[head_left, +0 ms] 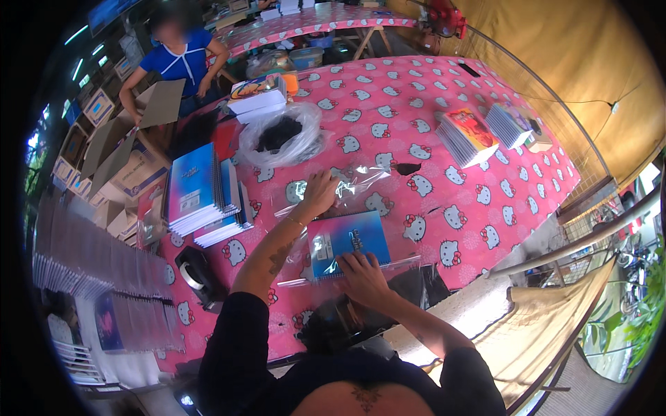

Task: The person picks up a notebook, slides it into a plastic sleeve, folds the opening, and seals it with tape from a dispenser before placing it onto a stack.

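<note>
A blue and purple spiral notebook (349,236) lies in front of me on a sheet of clear plastic film (364,182). The film spreads past its far and near edges. Beyond the notebook's far left corner, my left hand (320,194) has its fingers curled on the film. My right hand (364,279) rests on the notebook's near edge, fingers stretched out over the cover and film. To the left, similar spiral notebooks (198,186) are stacked in a pile. A black tape dispenser (201,279) stands nearer to me on that side.
A pink patterned cloth covers the table (416,229). A clear plastic bag (284,135) with something black inside and a book stack (257,97) stand farther back. More notebooks (468,136) sit far right. At the far left, another person (177,66) handles an open cardboard box (132,166).
</note>
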The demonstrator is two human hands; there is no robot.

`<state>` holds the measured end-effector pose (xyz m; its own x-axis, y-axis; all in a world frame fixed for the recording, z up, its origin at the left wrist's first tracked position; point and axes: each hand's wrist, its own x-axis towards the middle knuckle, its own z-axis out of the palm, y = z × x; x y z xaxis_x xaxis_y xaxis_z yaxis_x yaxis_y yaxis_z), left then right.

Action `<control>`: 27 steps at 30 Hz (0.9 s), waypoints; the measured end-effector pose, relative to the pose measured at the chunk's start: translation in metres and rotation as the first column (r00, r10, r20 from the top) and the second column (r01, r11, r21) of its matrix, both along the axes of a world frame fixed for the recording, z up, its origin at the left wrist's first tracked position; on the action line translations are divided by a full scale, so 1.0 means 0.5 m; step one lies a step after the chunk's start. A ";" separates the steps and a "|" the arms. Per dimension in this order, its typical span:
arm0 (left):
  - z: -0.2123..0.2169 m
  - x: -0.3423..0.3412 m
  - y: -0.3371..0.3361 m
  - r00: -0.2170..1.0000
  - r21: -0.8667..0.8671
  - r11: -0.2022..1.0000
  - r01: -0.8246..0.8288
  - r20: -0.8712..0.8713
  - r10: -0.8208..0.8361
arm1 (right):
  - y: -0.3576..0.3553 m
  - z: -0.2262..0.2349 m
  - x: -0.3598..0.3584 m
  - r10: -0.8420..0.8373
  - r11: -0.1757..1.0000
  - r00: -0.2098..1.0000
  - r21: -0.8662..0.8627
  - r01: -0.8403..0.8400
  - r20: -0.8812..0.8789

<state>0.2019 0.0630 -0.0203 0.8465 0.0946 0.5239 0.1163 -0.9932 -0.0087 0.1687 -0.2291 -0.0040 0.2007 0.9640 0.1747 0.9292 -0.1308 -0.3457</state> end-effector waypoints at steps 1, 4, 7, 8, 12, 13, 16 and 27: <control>0.015 -0.004 -0.009 0.999 -0.045 0.999 0.010 -0.041 -0.011 | -0.001 0.000 -0.001 0.003 1.000 1.000 -0.011 -0.003 -0.003; 0.039 -0.040 -0.040 0.991 -0.143 0.989 -0.025 -0.134 0.006 | -0.005 0.013 -0.006 0.039 0.999 0.998 0.016 -0.040 0.045; 0.082 -0.080 -0.112 0.988 -0.195 0.979 -0.059 -0.150 0.029 | -0.009 0.005 -0.010 0.011 0.999 0.993 0.042 -0.016 0.116; 0.099 -0.104 -0.140 0.990 -0.229 0.972 -0.055 -0.142 0.023 | -0.009 -0.001 -0.009 0.014 0.999 0.992 0.041 -0.019 0.127; 0.090 -0.178 -0.226 0.992 -0.130 0.991 -0.044 -0.123 0.028 | -0.009 -0.019 -0.018 0.025 0.998 0.989 0.046 -0.032 0.146; 0.070 -0.193 -0.247 0.998 -0.044 0.999 -0.032 -0.058 0.029 | -0.011 -0.019 -0.021 0.026 0.998 0.989 0.050 -0.034 0.148; 0.024 -0.208 -0.323 0.972 -0.372 0.904 -0.212 -0.173 0.157 | -0.020 -0.037 -0.027 0.046 0.999 0.979 0.014 -0.050 0.196; 0.043 -0.224 -0.372 0.960 -0.666 0.692 -0.280 -0.203 0.193 | -0.010 -0.097 0.038 0.078 0.996 0.985 0.047 -0.071 -0.153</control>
